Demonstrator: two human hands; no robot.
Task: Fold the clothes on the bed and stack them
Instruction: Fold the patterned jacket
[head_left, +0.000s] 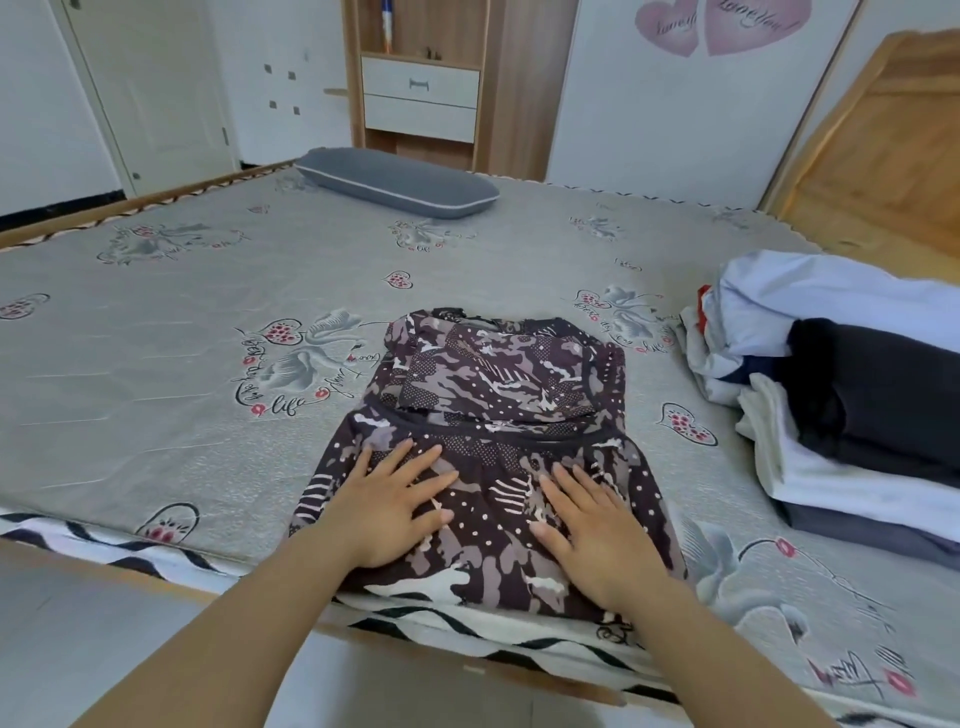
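Pressing flat with fingers spread, the left hand (395, 499) and right hand (592, 525) smooth the half-folded patterned dress (498, 415) at the bed's (156, 364) near edge; the stack (852, 415) sits to its right, so its final folds and stacking remain.

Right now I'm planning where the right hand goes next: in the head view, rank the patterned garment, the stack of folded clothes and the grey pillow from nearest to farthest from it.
1. patterned garment: directly under the right hand, which rests flat on it.
2. stack of folded clothes: to the right, on the bed.
3. grey pillow: far edge of the bed, up left.
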